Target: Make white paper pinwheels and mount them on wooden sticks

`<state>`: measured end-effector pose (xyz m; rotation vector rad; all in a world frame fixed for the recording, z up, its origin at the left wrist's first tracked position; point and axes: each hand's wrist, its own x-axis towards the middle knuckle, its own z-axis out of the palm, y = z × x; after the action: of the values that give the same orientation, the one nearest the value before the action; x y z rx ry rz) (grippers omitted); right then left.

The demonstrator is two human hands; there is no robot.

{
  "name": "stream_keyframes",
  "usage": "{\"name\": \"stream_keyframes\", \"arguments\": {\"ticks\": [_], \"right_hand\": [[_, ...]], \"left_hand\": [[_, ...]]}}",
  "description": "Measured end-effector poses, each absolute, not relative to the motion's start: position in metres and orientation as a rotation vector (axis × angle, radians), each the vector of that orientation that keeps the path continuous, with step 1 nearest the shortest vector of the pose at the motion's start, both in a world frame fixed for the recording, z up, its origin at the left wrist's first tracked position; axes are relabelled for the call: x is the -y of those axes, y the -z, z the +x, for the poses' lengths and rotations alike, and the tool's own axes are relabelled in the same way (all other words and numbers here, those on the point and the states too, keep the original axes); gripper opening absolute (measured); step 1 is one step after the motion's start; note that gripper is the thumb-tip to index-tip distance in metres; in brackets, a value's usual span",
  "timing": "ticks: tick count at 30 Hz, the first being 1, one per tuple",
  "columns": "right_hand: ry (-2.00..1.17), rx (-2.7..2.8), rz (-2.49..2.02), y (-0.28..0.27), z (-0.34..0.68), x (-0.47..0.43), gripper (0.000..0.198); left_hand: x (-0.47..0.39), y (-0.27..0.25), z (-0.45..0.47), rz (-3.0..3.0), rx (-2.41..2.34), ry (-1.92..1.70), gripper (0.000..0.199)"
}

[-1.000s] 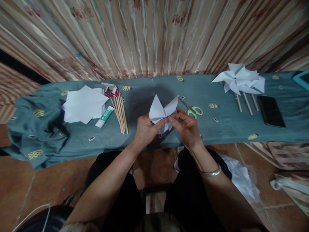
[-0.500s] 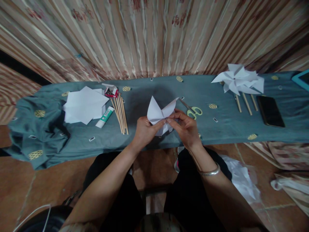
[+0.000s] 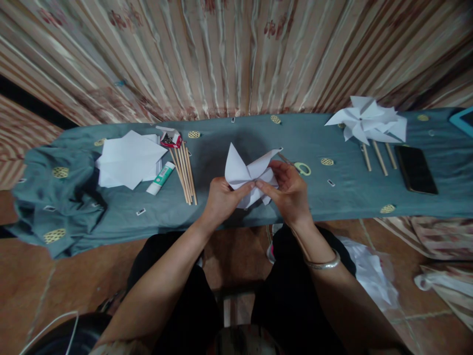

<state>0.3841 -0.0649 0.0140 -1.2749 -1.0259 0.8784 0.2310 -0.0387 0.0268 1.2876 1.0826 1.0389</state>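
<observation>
Between my hands, above the cloth-covered table, is a white paper pinwheel (image 3: 244, 170) with its blades folded toward the centre. My left hand (image 3: 221, 199) grips it from the left, its thumb pressed near the middle. From the right, my right hand (image 3: 291, 192) pinches it, thumb also at the centre and the other fingers behind the paper. Whether a pin sits under the thumbs is hidden. Just beyond my right hand lie scissors (image 3: 303, 169) with pale green handles, partly covered by the fingers.
Left on the table (image 3: 207, 217) are stacked paper sheets (image 3: 129, 158), a glue stick (image 3: 161, 178), several wooden sticks (image 3: 185, 175) and an open red box of small metal pieces (image 3: 171, 138). At right lie finished pinwheels (image 3: 365, 121) on sticks and a phone (image 3: 417, 169). A plastic bag (image 3: 369, 271) rests on the floor.
My right hand's fingers have moved from the front of the paper to behind its right side, covering more of the scissors. More of the right blades shows. The left hand stays put.
</observation>
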Motion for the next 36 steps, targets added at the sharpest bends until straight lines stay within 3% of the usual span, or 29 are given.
{"name": "stream_keyframes", "arguments": {"ticks": [7, 15, 27, 36], "right_hand": [[-1.118, 0.948, -1.302, -0.023, 0.393, 0.064, 0.085], [-1.079, 1.024, -1.292, -0.024, 0.394, 0.063, 0.076], [-0.904, 1.051, -1.329, -0.020, 0.386, 0.065, 0.065], [-0.867, 1.070, -1.331, -0.021, 0.387, 0.063, 0.059]], "left_hand": [[0.041, -0.027, 0.235, 1.232, -1.059, -1.043, 0.025], [0.041, -0.026, 0.237, 1.190, -1.070, -1.037, 0.033], [0.041, -0.023, 0.236, 1.280, -1.107, -1.074, 0.022], [0.038, -0.023, 0.237, 1.408, -1.133, -1.106, 0.025]]}}
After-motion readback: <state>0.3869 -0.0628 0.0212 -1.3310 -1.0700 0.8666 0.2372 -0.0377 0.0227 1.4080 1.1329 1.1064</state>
